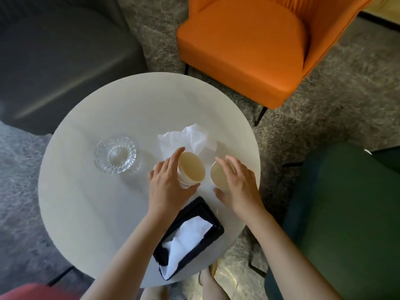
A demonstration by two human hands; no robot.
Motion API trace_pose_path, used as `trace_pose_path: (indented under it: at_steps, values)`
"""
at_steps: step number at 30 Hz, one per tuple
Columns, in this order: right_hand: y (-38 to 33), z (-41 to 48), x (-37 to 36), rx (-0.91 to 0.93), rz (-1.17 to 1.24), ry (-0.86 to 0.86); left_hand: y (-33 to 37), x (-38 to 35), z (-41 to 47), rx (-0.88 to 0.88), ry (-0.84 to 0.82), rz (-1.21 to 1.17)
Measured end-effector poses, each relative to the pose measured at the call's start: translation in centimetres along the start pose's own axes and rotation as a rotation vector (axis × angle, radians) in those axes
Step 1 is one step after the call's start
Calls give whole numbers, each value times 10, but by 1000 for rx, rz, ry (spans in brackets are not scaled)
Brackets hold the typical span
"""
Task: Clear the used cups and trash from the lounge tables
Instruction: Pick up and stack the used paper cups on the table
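Left hand (171, 185): fingers and thumb curled round the left cup, index finger lying along its far side
Left cup (191, 168): paper, pale inside, mouth tipped towards the camera; stepped edges under the rim, as of nested cups
Right hand (239, 182): fingers curved over the far side of the right cup, thumb on the near side, holding it
Right cup (217, 176): paper, just beside the left cup, partly hidden by the fingers
Tissue (190, 137): crumpled, white, just behind both cups
Tissue box (203, 205): black, between the forearms, white sheet sticking out
Glass dish (116, 154): ribbed, left of the hands
Table (86, 202): round, pale
Orange chair (249, 50): beyond the table
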State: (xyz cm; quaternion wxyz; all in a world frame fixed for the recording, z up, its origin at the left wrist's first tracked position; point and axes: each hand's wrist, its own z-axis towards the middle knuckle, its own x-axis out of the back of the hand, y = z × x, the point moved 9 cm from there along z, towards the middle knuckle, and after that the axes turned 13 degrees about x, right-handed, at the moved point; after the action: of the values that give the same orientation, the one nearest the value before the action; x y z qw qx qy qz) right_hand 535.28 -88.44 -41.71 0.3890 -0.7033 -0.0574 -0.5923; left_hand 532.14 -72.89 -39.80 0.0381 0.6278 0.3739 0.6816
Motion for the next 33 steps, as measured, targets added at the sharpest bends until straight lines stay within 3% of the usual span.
trace_pose_path:
  at_steps: [5, 7, 10, 15, 20, 26, 33]
  values:
    - [-14, 5, 43, 60, 238, 442, -10, -3, -7, 44, -20, -5]
    - [-25, 5, 52, 128, 354, 527, -9, -2, -9, 47, -31, -38]
    - [-45, 12, 38, 180, 462, 398, -1, 3, -15, 22, -50, -105]
    - [-83, 24, -3, 231, 331, 130, 0, 24, -20, -30, 20, -144]
    - [-113, 41, -29, 332, 346, -55, -40, 44, -14, 119, 70, -230]
    - [-113, 63, -28, 245, 444, 89, -116, 82, -12, 354, 299, -438]
    - [-84, 60, -39, 96, 327, 246, -170, 76, -22, 461, 305, -477]
